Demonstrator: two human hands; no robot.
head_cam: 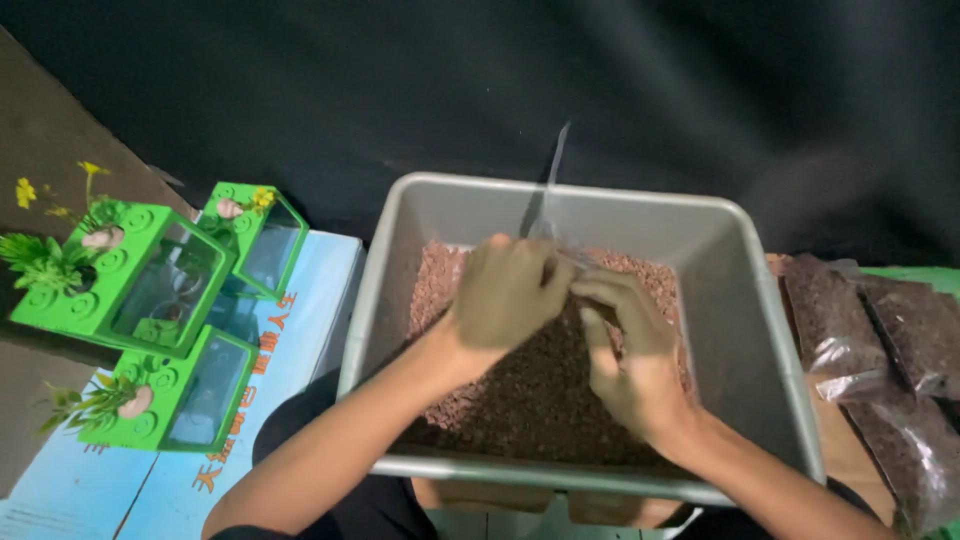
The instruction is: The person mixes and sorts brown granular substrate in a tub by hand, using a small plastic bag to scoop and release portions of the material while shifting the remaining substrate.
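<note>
A grey plastic tub [740, 330] sits in front of me, holding reddish-brown granular soil [520, 400]. Both hands are inside the tub, over the soil. My left hand [505, 295] is closed around something thin and clear, likely a plastic bag or scoop [545, 190], whose upper part sticks up above the far rim. My right hand [625, 350] pinches the same clear item at its lower edge, fingers curled. What exactly the item is stays blurred.
Three bright green box-shaped planters [150, 280] with clear windows and small plants stand at the left on a light blue printed sheet [300, 340]. Clear bags of brown soil [880, 350] lie at the right. Black cloth covers the background.
</note>
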